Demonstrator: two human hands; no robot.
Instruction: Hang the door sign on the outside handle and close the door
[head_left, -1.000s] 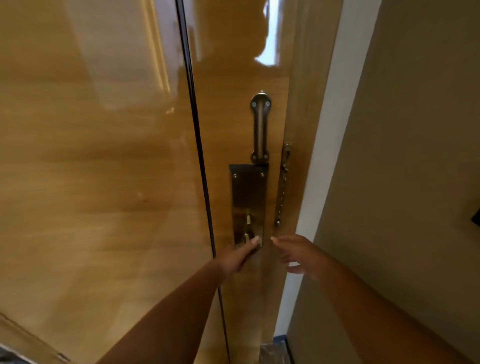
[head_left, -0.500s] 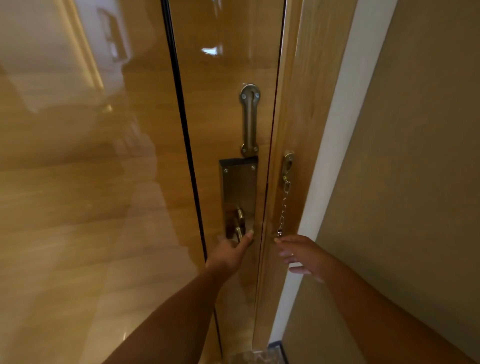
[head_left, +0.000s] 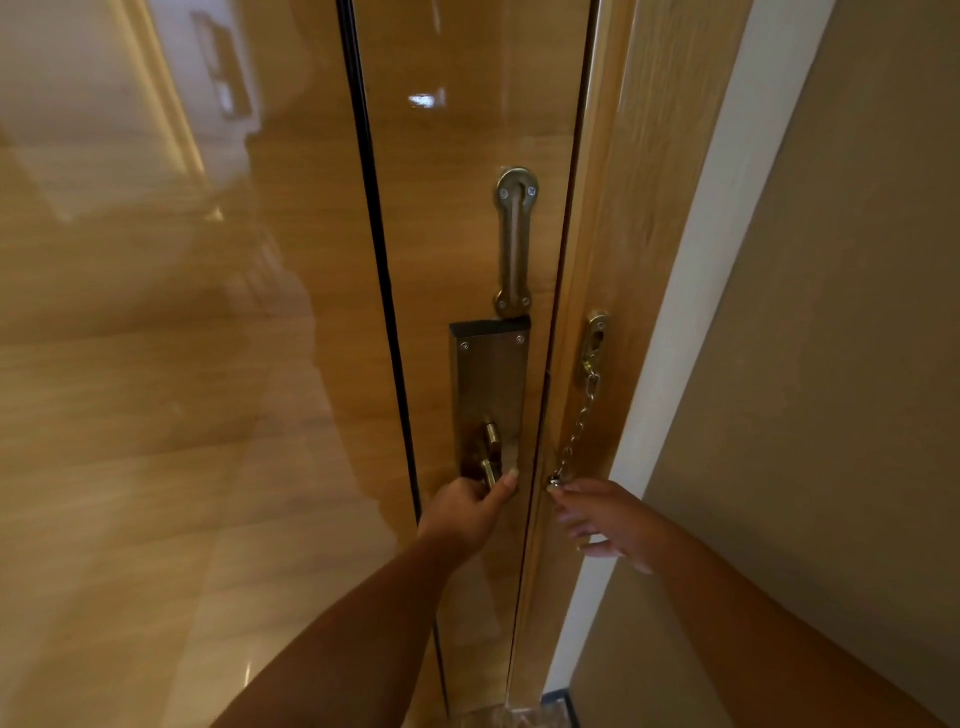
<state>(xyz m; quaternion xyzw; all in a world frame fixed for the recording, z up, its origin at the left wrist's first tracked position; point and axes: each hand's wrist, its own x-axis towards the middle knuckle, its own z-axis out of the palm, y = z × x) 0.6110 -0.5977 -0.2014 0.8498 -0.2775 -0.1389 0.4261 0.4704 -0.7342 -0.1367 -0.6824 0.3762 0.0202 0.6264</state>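
Observation:
The glossy wooden door (head_left: 457, 156) stands flush against its frame (head_left: 618, 208). On it is a dark metal lock plate (head_left: 488, 384) with a brass inside handle (head_left: 491, 462). My left hand (head_left: 467, 512) is wrapped around that handle. A brass security chain (head_left: 576, 431) hangs from its mount (head_left: 595, 343) on the frame. My right hand (head_left: 608, 519) has its fingers at the chain's lower end, thumb and forefinger touching the tip. The chain's slide track (head_left: 514, 244) is screwed to the door above the plate. No door sign is in view.
A beige wall (head_left: 831, 364) with a white strip (head_left: 691, 322) runs down the right side. A black vertical groove (head_left: 379, 291) divides the door panels. A patch of floor shows at the bottom near the frame.
The door has swung shut against the frame. My left hand stays on the handle. My right hand has moved up to the end of the hanging chain.

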